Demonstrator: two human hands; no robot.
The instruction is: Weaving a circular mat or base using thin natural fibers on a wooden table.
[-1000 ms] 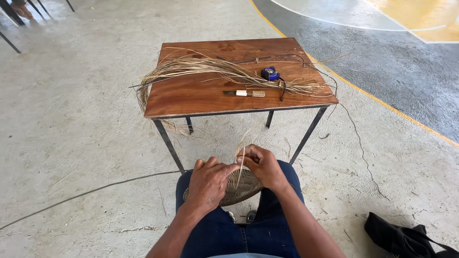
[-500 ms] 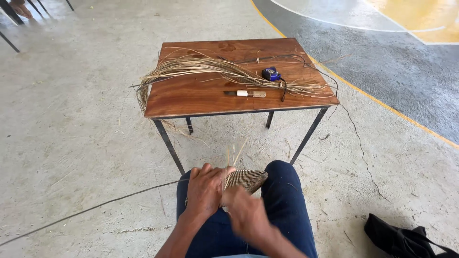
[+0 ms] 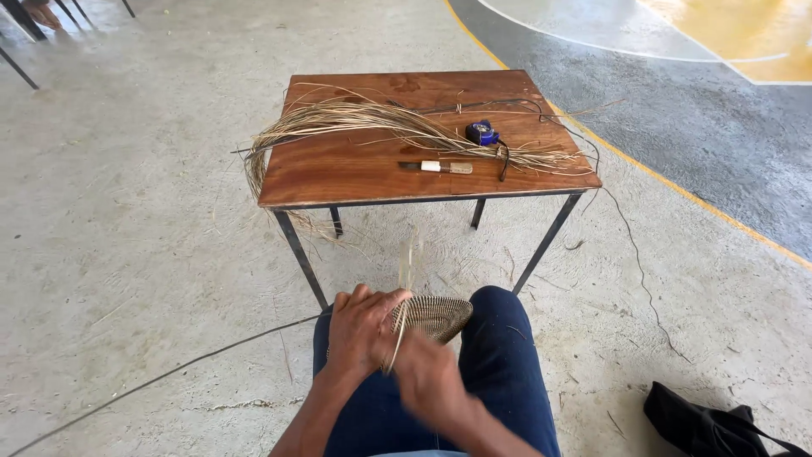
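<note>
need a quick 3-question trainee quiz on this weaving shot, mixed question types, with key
1. True or false: the left hand grips the woven disc on the person's lap.
2. What lies on the table between the fibre bundle and the near edge? A) scissors B) a knife C) a hammer
3. What colour is the small round thing beside the fibres?

Key:
1. True; a loose strand runs down past its fingers.
2. B
3. Blue. The right hand is blurred, so its grip cannot be judged.
</note>
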